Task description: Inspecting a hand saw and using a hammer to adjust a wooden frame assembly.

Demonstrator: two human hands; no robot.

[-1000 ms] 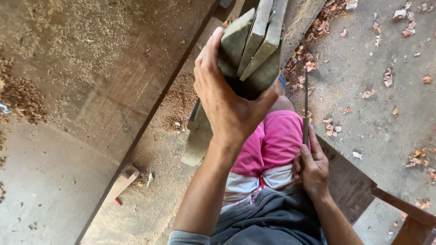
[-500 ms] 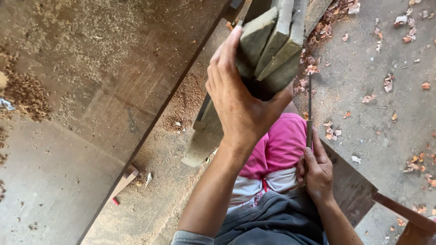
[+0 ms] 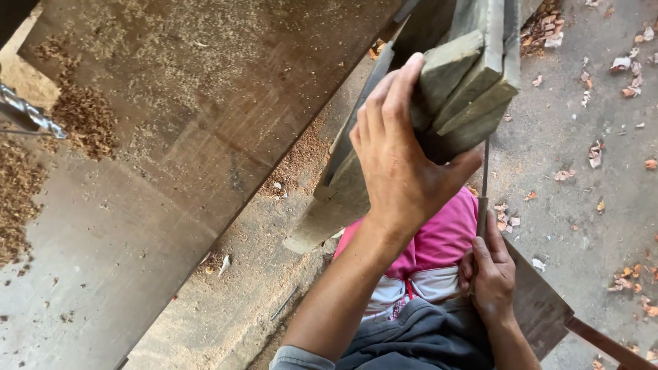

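**Left hand grips a bundle of grey wooden pieces beside the tabletop**

The left hand (image 3: 401,161) is closed around the end of a bundle of grey wooden pieces (image 3: 473,82). The fingers lie over the top of the bundle and the thumb presses on its lower side. The bundle has several flat pieces stacked together, and it points up and away toward the top edge of the view, above the person's lap.

The right hand (image 3: 490,274) is lower, near the pink cloth (image 3: 439,240) on the lap. Its fingers are curled around a thin dark rod (image 3: 484,178) that stands almost upright. This hand also touches the dark wooden board (image 3: 541,308) beside it.

On the left is the wide brown tabletop (image 3: 171,137), with wood shavings (image 3: 86,116) spread on it. A metal drill bit (image 3: 27,116) comes in from the left edge. A long grey plank (image 3: 336,199) leans between the tabletop edge and the bundle. Sawdust and dry leaves (image 3: 634,281) lie on the concrete floor (image 3: 582,205).
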